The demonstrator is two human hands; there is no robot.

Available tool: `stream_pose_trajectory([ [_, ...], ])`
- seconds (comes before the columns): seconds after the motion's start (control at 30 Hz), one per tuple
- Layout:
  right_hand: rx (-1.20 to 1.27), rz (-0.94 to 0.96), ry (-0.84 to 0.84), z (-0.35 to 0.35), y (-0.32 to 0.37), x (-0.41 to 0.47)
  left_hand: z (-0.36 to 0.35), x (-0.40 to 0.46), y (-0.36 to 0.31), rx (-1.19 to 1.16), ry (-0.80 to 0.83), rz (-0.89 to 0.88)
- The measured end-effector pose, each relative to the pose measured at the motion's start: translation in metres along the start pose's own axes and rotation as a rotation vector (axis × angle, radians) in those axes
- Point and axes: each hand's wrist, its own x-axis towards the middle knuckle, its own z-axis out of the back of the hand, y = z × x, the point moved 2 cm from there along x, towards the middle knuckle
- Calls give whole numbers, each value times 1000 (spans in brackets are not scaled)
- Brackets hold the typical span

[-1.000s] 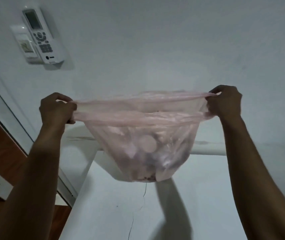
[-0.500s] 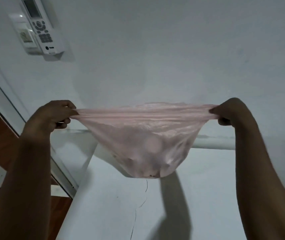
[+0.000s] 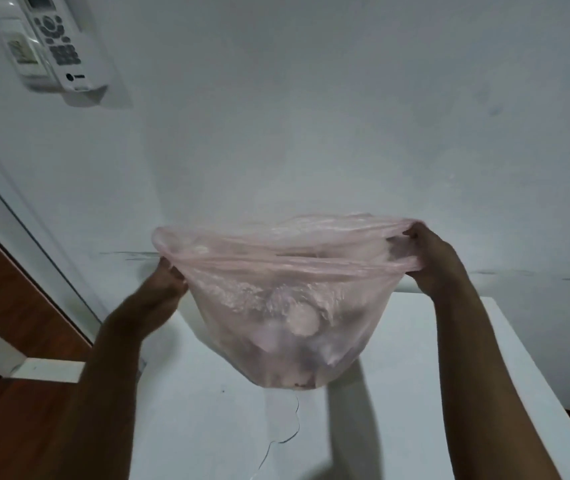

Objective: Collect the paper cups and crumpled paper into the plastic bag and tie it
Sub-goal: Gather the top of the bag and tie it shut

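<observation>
A thin pink plastic bag [image 3: 276, 299] hangs in the air above the white table [image 3: 207, 427]. Pale round shapes of paper cups [image 3: 302, 322] show through its film near the bottom; crumpled paper inside cannot be made out. My left hand [image 3: 167, 282] grips the bag's left rim, partly hidden behind the film. My right hand [image 3: 425, 258] pinches the gathered right rim. The mouth sags loosely between the two hands.
A white wall stands close behind the bag. A white remote control [image 3: 58, 43] sits in a wall holder at top left. A door frame [image 3: 27, 237] and brown wood floor [image 3: 6, 299] lie to the left. A crack line [image 3: 290, 434] marks the tabletop.
Both hands have dropped lower and come closer together. The bag's rim, stretched taut before, now sags loose, and the bag hangs nearer the tabletop.
</observation>
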Motion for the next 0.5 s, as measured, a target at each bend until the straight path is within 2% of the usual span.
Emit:
stream_pose_trajectory([
  [0.07, 185, 43, 126, -5, -10, -2, -26, 3, 12, 112, -46, -38],
  [0.13, 360, 66, 375, -10, -20, -12, -48, 7, 10, 154, -157, -80],
  [0.2, 371, 74, 475, -8, -37, -24, -65, 9, 6, 97, -271, -106],
  [0.27, 177, 133, 463, -4, -58, -27, -73, 9, 9, 24, -353, -107],
  [0.33, -162, 232, 470, 1, -73, -27, -74, 9, 10, 12, -412, -101],
  [0.37, -311, 288, 499, 5, -78, -25, -73, 11, 13, 5, -364, -97],
  [0.43, -365, 332, 495, 3, -78, -23, -74, 13, 17, -160, -303, -38],
  [0.5, -276, 386, 419, -7, -72, -18, -75, 12, 17, -307, -378, 3],
])
